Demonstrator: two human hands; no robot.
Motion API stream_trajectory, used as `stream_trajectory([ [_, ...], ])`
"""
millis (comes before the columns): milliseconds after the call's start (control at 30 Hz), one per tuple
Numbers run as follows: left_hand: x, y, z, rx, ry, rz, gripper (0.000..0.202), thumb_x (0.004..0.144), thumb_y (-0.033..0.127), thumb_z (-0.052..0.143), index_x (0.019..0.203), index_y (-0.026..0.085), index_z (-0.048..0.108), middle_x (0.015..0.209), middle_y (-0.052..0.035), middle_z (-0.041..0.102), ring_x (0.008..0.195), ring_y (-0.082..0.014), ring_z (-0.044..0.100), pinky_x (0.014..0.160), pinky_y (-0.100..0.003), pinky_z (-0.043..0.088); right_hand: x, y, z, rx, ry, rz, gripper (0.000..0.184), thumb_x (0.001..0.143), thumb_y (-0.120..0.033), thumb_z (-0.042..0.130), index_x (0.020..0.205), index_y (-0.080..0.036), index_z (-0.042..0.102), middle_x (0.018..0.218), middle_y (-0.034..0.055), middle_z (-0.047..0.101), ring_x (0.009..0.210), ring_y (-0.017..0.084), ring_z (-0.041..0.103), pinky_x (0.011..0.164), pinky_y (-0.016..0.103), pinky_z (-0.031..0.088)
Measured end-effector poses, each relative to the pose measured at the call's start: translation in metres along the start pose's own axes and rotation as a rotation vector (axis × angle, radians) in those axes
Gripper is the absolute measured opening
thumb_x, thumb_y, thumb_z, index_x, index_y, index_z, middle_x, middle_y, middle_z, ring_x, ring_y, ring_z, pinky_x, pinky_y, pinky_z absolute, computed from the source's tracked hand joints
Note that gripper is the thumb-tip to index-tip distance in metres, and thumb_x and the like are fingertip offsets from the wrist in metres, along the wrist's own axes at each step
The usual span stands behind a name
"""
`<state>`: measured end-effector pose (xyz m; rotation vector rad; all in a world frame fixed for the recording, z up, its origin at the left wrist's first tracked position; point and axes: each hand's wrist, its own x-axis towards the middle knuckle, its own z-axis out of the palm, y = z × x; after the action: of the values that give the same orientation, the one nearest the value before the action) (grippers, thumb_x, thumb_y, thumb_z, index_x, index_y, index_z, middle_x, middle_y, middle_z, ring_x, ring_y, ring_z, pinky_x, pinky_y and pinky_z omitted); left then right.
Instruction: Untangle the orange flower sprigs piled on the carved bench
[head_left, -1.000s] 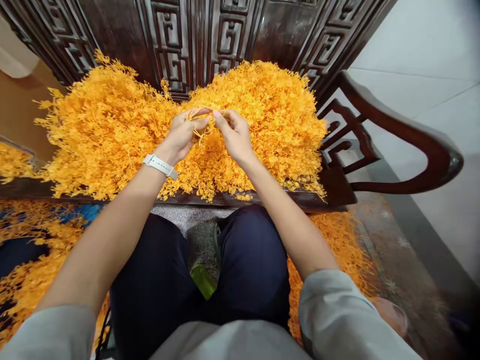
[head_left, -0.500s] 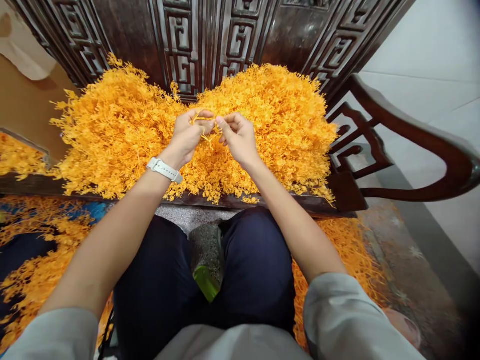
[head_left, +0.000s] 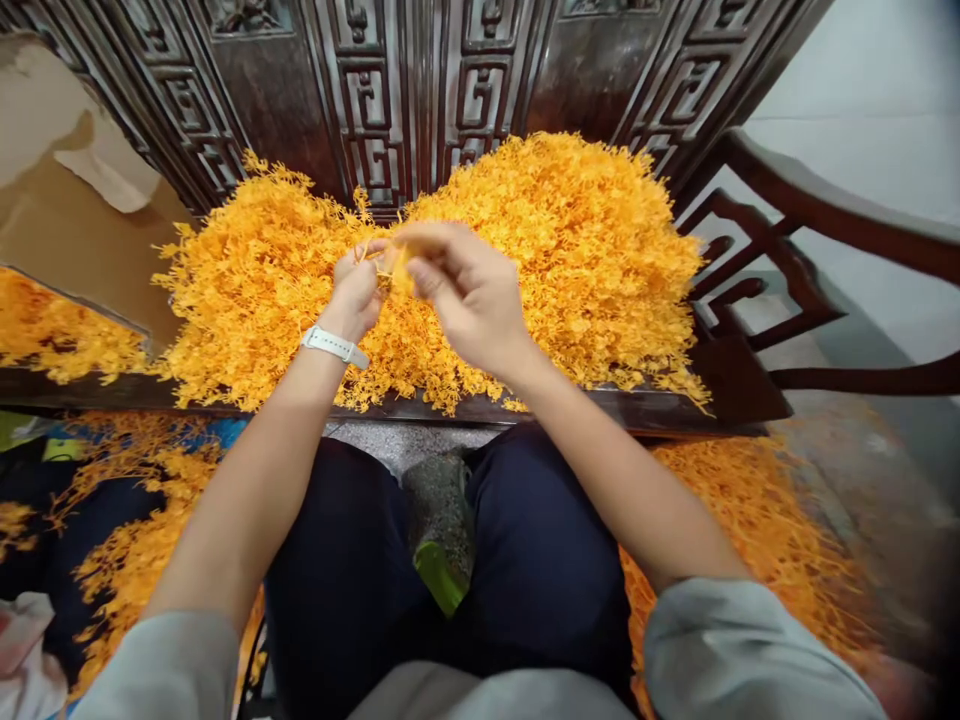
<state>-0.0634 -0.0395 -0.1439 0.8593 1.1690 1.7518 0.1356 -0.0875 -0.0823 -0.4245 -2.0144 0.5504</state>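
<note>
Since half a second ago, the right hand has lifted nearer the camera and reached further over the fingertips of the left, and the view has swung so that more cardboard shows. Thin orange strands are at the left hand's fingertips, over the dip between two orange heaps; clock directions here run from these strands, twelve pointing away from the person. At eight o'clock, just beside, the left hand pinches them between thumb and fingers. At three, the right hand is half curled, thumb apart from the forefinger; a blurred orange bit shows by its fingertips, and whether they grip it cannot be told. A white wristband circles the left wrist. The left heap spreads at nine o'clock and the right heap at three, both on a dark wooden worktop. Its carved backrest rises at twelve, its curved armrest stands at three beyond the right heap, and the cardboard leans between nine and ten. More orange strands lie below the worktop at four and eight. Dark trousers cover the person's knees at six.
</note>
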Motion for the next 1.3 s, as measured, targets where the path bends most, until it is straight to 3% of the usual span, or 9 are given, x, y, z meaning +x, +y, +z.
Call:
stream_trajectory([
  [133,-0.011,0.012,0.008,-0.043,-0.066,-0.037,0.017,0.083,0.023,0.085,0.091,0.024,0.07,0.101,-0.0038,0.08,0.08,-0.0131,0.072,0.066,-0.022,0.055,-0.002,0.058,-0.015,-0.261,0.089,0.26,0.056,0.107,-0.06,0.044,0.149,-0.026,0.056,0.149,0.0166,0.055,0.142,0.034,0.048,0.117,0.055,0.045],
  [200,-0.017,0.019,0.013,-0.044,-0.126,-0.051,0.018,0.083,0.026,0.086,0.095,0.025,0.072,0.111,-0.0047,0.081,0.085,-0.0133,0.074,0.067,-0.021,0.055,-0.005,0.07,-0.017,-0.279,0.05,0.324,0.063,0.104,-0.066,0.048,0.149,-0.024,0.057,0.145,0.0182,0.057,0.138,0.036,0.052,0.115,0.057,0.045],
  [367,-0.027,0.03,0.024,-0.035,-0.241,-0.066,0.023,0.087,0.028,0.083,0.108,0.025,0.074,0.126,-0.0053,0.078,0.107,-0.0192,0.076,0.076,-0.022,0.058,-0.006,0.056,-0.001,-0.013,-0.076,0.398,0.045,0.107,-0.058,0.05,0.126,-0.021,0.067,0.103,0.0088,0.071,0.092,0.022,0.067,0.086,0.039,0.054],
  [500,-0.04,0.038,0.037,-0.035,-0.314,-0.116,0.021,0.09,0.028,0.078,0.11,0.025,0.075,0.128,-0.0076,0.077,0.116,-0.0226,0.073,0.083,-0.027,0.059,-0.004,0.061,0.011,0.105,-0.048,0.378,0.029,0.101,-0.045,0.066,0.118,-0.021,0.065,0.109,0.0069,0.071,0.087,0.018,0.063,0.08,0.033,0.052],
  [633,-0.049,0.048,0.043,0.014,-0.309,-0.164,0.02,0.092,0.038,0.078,0.103,0.021,0.077,0.113,-0.0108,0.079,0.104,-0.022,0.076,0.08,-0.028,0.059,-0.003,0.07,0.01,0.013,0.029,0.392,0.014,0.104,-0.036,0.06,0.107,-0.022,0.065,0.093,0.004,0.068,0.079,0.018,0.057,0.074,0.033,0.049],
  [867,-0.047,0.052,0.04,0.156,-0.195,-0.051,0.032,0.071,0.019,0.093,0.095,0.021,0.073,0.081,-0.0031,0.075,0.076,-0.0151,0.072,0.064,-0.023,0.053,0.0,0.047,-0.003,-0.309,-0.145,0.275,0.015,0.104,-0.028,0.058,0.101,-0.018,0.068,0.083,0.0085,0.064,0.079,0.022,0.059,0.079,0.037,0.045],
  [1067,-0.035,0.047,0.038,0.058,-0.003,0.005,0.023,0.08,0.003,0.071,0.085,0.023,0.063,0.065,0.004,0.064,0.06,-0.0107,0.064,0.056,-0.021,0.048,-0.002,0.015,-0.007,-0.348,-0.245,0.176,0.024,0.105,-0.036,0.061,0.088,-0.019,0.066,0.067,0.0045,0.054,0.065,0.018,0.051,0.07,0.035,0.042],
  [1200,-0.011,0.044,0.01,-0.059,0.19,0.02,0.031,0.083,-0.006,0.057,0.071,0.022,0.051,0.06,0.0064,0.056,0.054,-0.0085,0.055,0.059,-0.022,0.048,-0.007,-0.029,-0.008,-0.192,-0.369,-0.078,0.034,0.111,-0.04,0.046,0.094,-0.021,0.068,0.076,0.0047,0.06,0.07,0.019,0.055,0.072,0.034,0.045],
  [1300,-0.003,0.045,-0.015,-0.131,0.094,-0.07,0.027,0.088,-0.001,0.061,0.074,0.022,0.057,0.072,0.0032,0.066,0.064,-0.0088,0.061,0.069,-0.022,0.054,-0.009,-0.027,-0.017,-0.116,-0.244,-0.106,0.035,0.112,-0.038,0.039,0.116,-0.022,0.07,0.099,0.0097,0.066,0.094,0.024,0.064,0.087,0.04,0.052],
])
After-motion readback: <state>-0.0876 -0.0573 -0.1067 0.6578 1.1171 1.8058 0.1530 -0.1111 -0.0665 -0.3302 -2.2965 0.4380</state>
